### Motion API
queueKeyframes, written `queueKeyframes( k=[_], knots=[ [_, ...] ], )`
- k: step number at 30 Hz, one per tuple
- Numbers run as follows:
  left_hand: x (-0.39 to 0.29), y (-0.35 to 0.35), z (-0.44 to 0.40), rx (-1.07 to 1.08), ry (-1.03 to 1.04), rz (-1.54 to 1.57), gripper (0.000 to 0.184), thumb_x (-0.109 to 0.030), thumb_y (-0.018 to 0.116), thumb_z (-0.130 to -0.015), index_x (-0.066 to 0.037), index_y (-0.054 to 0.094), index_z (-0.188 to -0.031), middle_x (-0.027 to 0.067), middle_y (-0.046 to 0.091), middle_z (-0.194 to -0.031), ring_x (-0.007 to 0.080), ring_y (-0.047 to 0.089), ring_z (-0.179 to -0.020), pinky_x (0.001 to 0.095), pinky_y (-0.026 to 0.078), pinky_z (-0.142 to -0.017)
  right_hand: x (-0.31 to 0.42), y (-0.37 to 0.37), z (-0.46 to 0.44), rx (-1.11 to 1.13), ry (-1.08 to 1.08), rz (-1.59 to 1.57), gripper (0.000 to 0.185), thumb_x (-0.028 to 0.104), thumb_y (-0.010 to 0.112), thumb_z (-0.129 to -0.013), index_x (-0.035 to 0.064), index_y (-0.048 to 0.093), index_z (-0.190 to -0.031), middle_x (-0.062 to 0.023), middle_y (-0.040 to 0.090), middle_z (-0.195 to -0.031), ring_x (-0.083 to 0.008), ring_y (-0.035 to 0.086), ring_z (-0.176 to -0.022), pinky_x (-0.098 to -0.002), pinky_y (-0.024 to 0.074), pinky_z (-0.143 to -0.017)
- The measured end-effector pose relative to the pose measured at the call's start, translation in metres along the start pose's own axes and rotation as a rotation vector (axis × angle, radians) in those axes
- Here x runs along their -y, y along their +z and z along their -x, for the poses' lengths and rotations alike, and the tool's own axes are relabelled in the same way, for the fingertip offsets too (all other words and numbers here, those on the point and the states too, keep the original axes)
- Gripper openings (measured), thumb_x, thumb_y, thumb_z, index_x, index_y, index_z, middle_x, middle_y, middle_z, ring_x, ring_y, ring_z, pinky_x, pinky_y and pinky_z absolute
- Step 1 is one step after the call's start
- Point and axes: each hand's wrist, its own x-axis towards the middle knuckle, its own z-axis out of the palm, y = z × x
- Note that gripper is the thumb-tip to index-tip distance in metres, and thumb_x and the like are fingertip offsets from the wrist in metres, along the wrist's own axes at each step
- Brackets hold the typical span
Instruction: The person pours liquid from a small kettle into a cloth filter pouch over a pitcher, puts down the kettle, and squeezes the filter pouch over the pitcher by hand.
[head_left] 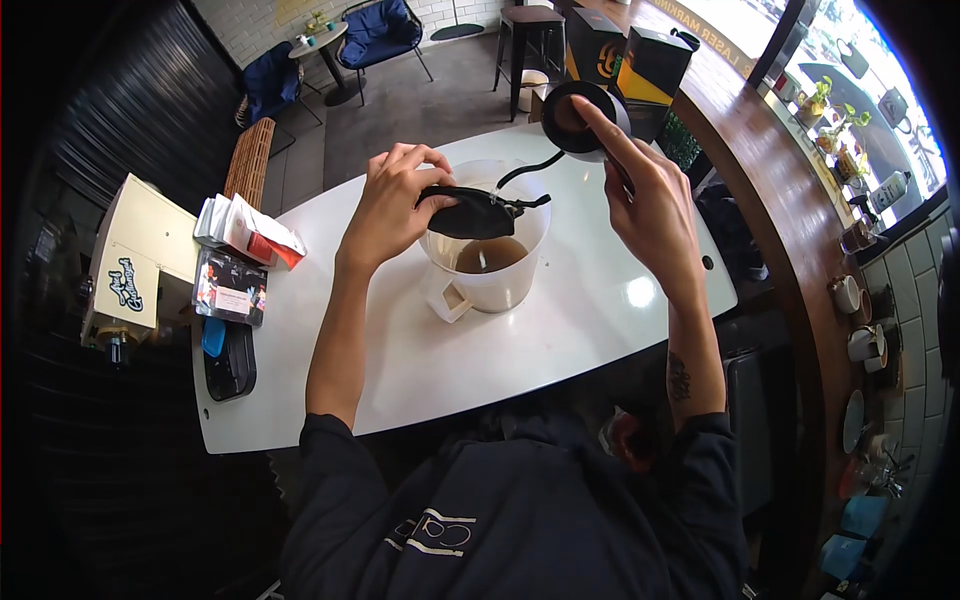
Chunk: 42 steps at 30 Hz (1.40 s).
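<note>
My left hand is closed on the edge of a black, cloth-like pouch, held over the mouth of a translucent plastic pitcher. Brown liquid lies in the pitcher, and a thin pale streak shows below the pouch. My right hand grips a gooseneck kettle with a black top, its index finger stretched over that top. The kettle is tilted, and its thin black spout reaches to the pouch. The handle is mostly hidden behind my right hand.
The pitcher stands on a white table. At the table's left are paper packets, a dark printed pouch and a black case. Black boxes stand beyond the kettle. A wooden counter runs along the right.
</note>
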Motion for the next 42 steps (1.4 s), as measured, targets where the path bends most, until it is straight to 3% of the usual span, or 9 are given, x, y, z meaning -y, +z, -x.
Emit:
queueKeyframes(
  k=[3,5,17,22,24,27,31,33,42],
  knots=[
    [0.0,0.0,0.001,0.007,0.005,0.006,0.014,-0.014,0.076,-0.082,-0.007,0.073,-0.094,0.0007,0.064,-0.114,0.0236,0.053,-0.12,0.0424,0.035,-0.105,0.005,0.007,-0.005,-0.001,-0.036,0.103,0.082,-0.012,0.059,-0.082,0.0352,0.049,-0.148,-0.0106,0.055,-0.072,-0.0229,0.054,-0.061,-0.0427,0.0478,-0.063],
    [0.002,0.002,0.002,-0.052,0.058,0.003,0.014,-0.015,0.077,-0.081,-0.008,0.074,-0.093,0.0007,0.064,-0.108,0.023,0.055,-0.112,0.0407,0.037,-0.099,0.004,0.01,-0.008,0.001,-0.045,0.097,0.083,-0.012,0.059,-0.081,0.0359,0.049,-0.148,-0.0102,0.055,-0.072,-0.0226,0.054,-0.06,-0.0426,0.0473,-0.063],
    [-0.001,0.002,0.001,-0.06,0.045,0.047,0.013,-0.014,0.075,-0.083,-0.007,0.075,-0.094,0.004,0.069,-0.091,0.0241,0.06,-0.095,0.0405,0.037,-0.097,0.006,0.005,-0.012,-0.008,-0.114,0.196,0.084,-0.011,0.061,-0.076,0.0361,0.053,-0.145,-0.0118,0.059,-0.076,-0.0256,0.06,-0.062,-0.0414,0.0483,-0.058],
    [-0.002,0.002,0.001,-0.06,0.027,0.043,0.012,-0.014,0.074,-0.083,-0.006,0.074,-0.092,0.004,0.069,-0.09,0.0239,0.06,-0.095,0.041,0.036,-0.098,0.007,-0.002,-0.007,-0.023,-0.141,0.156,0.084,-0.011,0.062,-0.076,0.0365,0.054,-0.144,-0.0122,0.062,-0.079,-0.0255,0.061,-0.062,-0.0418,0.0491,-0.059],
    [-0.001,0.002,0.0,-0.064,0.031,0.041,0.011,-0.014,0.074,-0.083,-0.006,0.074,-0.092,0.004,0.069,-0.09,0.0238,0.06,-0.095,0.041,0.036,-0.098,0.009,-0.005,-0.005,-0.003,-0.144,0.137,0.08,-0.013,0.057,-0.083,0.0355,0.051,-0.147,-0.0088,0.052,-0.071,-0.0218,0.05,-0.058,-0.0426,0.0455,-0.06],
    [-0.001,0.003,0.0,-0.058,0.031,0.042,0.011,-0.013,0.074,-0.083,-0.006,0.074,-0.092,0.0039,0.069,-0.09,0.0237,0.06,-0.095,0.0409,0.036,-0.098,0.016,-0.011,-0.004,0.062,-0.114,0.226,0.084,-0.012,0.061,-0.076,0.0362,0.054,-0.144,-0.0122,0.061,-0.078,-0.0251,0.062,-0.062,-0.0409,0.0498,-0.059],
    [-0.001,0.003,0.001,-0.064,0.041,0.05,0.012,-0.013,0.074,-0.084,-0.006,0.074,-0.094,0.0044,0.069,-0.09,0.0236,0.06,-0.095,0.0407,0.036,-0.098,0.006,0.0,-0.009,-0.028,-0.153,0.216,0.084,-0.012,0.061,-0.077,0.0365,0.053,-0.145,-0.0114,0.059,-0.076,-0.0242,0.06,-0.061,-0.0399,0.049,-0.058],
    [0.0,0.002,0.001,-0.063,0.042,0.051,0.012,-0.013,0.074,-0.084,-0.006,0.073,-0.094,0.0047,0.069,-0.09,0.0236,0.06,-0.095,0.0407,0.036,-0.098,0.002,0.002,-0.01,-0.017,-0.136,0.206,0.082,-0.012,0.058,-0.083,0.0364,0.048,-0.148,-0.0091,0.053,-0.074,-0.0218,0.052,-0.059,-0.0429,0.0466,-0.06],
    [-0.001,0.001,0.0,-0.061,0.05,0.055,0.013,-0.012,0.074,-0.084,-0.005,0.072,-0.094,0.0054,0.069,-0.091,0.0241,0.06,-0.096,0.0415,0.036,-0.099,0.002,0.003,-0.01,-0.034,-0.175,0.208,0.084,-0.012,0.062,-0.077,0.0374,0.053,-0.145,-0.0085,0.055,-0.072,-0.0229,0.056,-0.058,-0.039,0.0472,-0.056]
  ],
)
